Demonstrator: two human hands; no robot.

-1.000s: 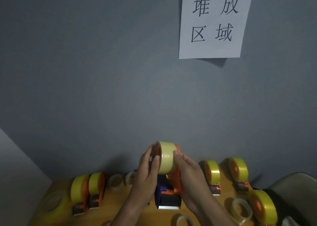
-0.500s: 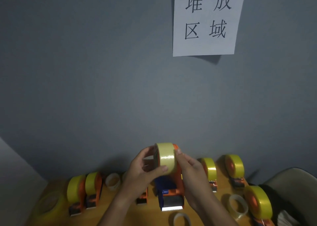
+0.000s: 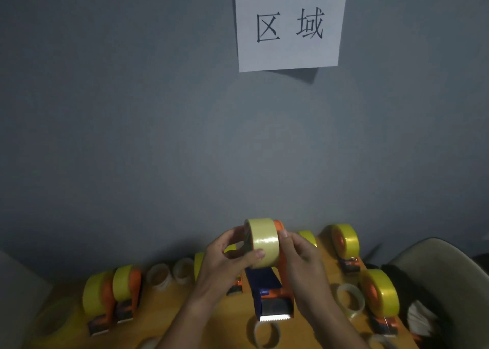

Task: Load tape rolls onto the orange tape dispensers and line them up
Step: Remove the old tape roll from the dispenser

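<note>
Head view shows left hand (image 3: 227,256) and right hand (image 3: 299,253) gripping the yellow tape roll (image 3: 263,241) on the orange dispenser (image 3: 275,290); light, stiff, probably best held by its rim.

Left hand (image 3: 227,256), right hand (image 3: 301,258) raised, fingers curled, gripping.

The hands (image 3: 264,264) hide much of one orange dispenser (image 3: 275,290).
</note>
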